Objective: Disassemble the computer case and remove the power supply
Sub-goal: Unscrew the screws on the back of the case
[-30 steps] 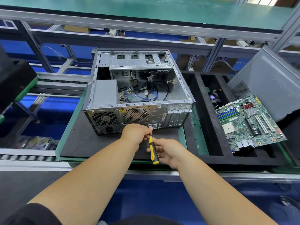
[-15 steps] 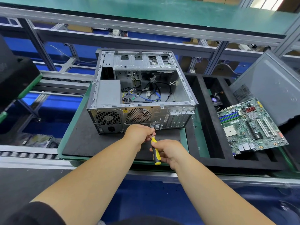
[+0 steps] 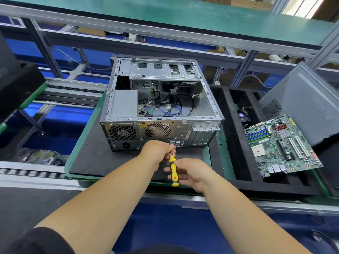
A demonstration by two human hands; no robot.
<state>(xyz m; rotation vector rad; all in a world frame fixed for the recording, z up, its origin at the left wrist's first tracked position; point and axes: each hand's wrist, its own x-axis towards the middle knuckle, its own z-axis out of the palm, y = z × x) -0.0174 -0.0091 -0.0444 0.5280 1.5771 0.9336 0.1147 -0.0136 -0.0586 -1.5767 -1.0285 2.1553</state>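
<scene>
Head camera looks forward, steeply down, close.

The screwdriver [image 3: 173,170] is yellow and black, the computer case [image 3: 159,105] is grey with round dotted vents, the motherboard [image 3: 280,145] is green, the foam mat [image 3: 102,162] is black

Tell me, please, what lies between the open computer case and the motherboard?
In the head view, black foam tray dividers and slots separate the computer case from the motherboard; a small fan sits in one slot.
</scene>
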